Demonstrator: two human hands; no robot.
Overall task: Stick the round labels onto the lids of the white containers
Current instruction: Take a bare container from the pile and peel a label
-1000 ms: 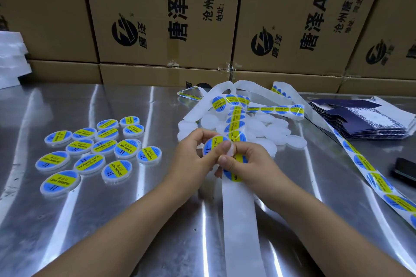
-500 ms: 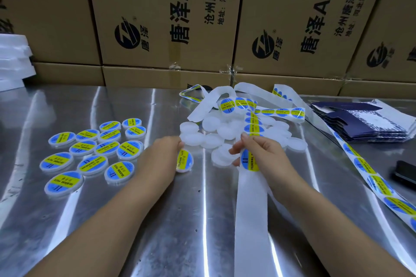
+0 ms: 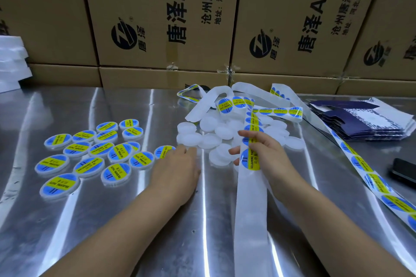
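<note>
Now the container [image 3: 163, 150], being labelled between both hands a second ago, is being left on the desk [image 3: 112, 231] beside the finished ones [image 3: 89, 164], under the released fingers of the left hand [image 3: 175, 171]. The strip [image 3: 249, 209] is being pinched by the right hand [image 3: 267, 157]; a blank container [image 3: 208, 140] is probably being needed next.

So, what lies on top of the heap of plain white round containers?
Loops of white backing strip carrying round blue-and-yellow labels, a length held in the right hand. How many containers lie beneath them is hidden.
</note>
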